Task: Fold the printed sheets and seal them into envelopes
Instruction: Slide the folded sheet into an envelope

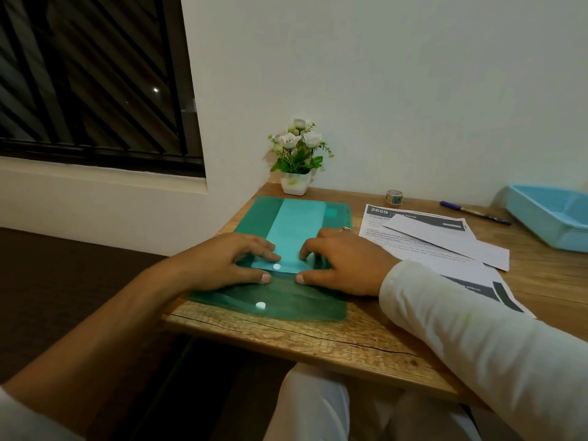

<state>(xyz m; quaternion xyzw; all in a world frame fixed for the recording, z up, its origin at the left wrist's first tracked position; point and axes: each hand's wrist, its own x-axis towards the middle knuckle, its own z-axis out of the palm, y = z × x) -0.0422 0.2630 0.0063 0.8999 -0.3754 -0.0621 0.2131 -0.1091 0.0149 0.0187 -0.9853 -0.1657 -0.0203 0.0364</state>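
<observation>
Green translucent plastic envelope (pixel 318 300) lay flat on wooden bench (pixel 286 338), flap toward person. Left hand (pixel 229 262) and right hand (pixel 343 265), equally near, pinched near end of pale folded sheet (pixel 296 224). Sheet's long axis ran away from person, apparently inside envelope. Blue plastic tray (pixel 541 224) far right, contents unseen.

Dim indoor light with a cool, greenish cast throughout. The window (pixel 95 74) at 10 o'clock was black, with one small glint in the glass. The wall (pixel 381 90) was evenly lit, with soft falloff and no hard shadows. The green envelope (pixel 286 300) showed a dull sheen. Below the desk (pixel 318 338), at 6 o'clock, it was near-black. The pale sleeve (pixel 477 329) at 4 o'clock was the brightest patch. Straight lines bowed toward the frame edges. Focus was soft overall; the print on the sheets (pixel 429 246) at 3 o'clock was unreadable.
</observation>
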